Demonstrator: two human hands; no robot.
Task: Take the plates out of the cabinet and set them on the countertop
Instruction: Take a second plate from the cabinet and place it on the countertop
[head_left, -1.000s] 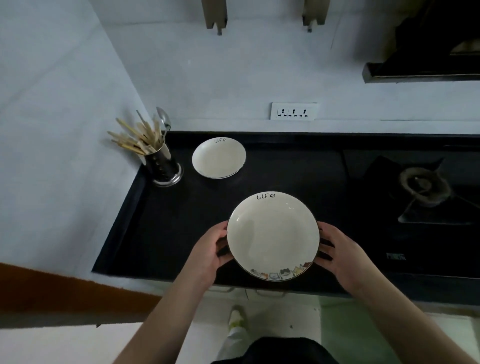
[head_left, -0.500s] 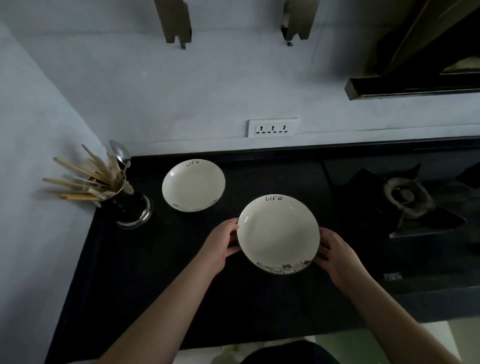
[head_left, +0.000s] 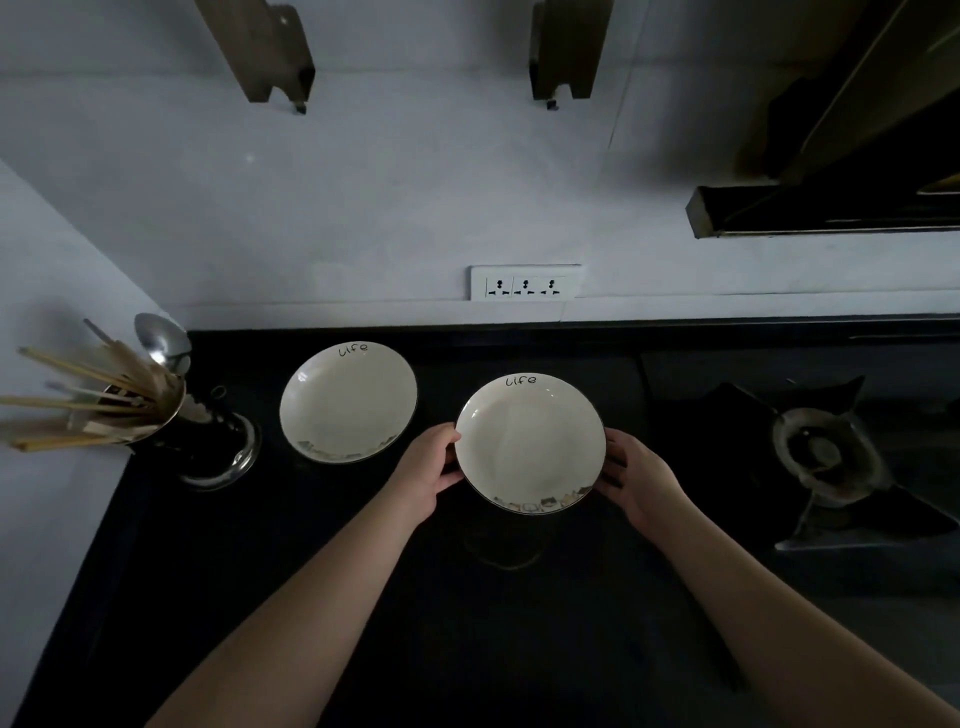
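Note:
A white plate (head_left: 530, 441) marked "life", with a patterned near edge, hangs just above the black countertop (head_left: 467, 623); its faint reflection shows below it. My left hand (head_left: 428, 470) grips its left rim and my right hand (head_left: 636, 475) grips its right rim. A second matching plate (head_left: 348, 402) lies flat on the countertop to the left, farther back, apart from the held one.
A metal holder with chopsticks and a spoon (head_left: 171, 415) stands at the counter's left corner. A gas burner (head_left: 826, 452) sits to the right. A wall socket strip (head_left: 524, 283) is on the backsplash, a range hood (head_left: 831, 208) at upper right.
Both hands have carried the plate forward over the counter, from its front edge to a spot right of the first plate. The camera has moved in with it.

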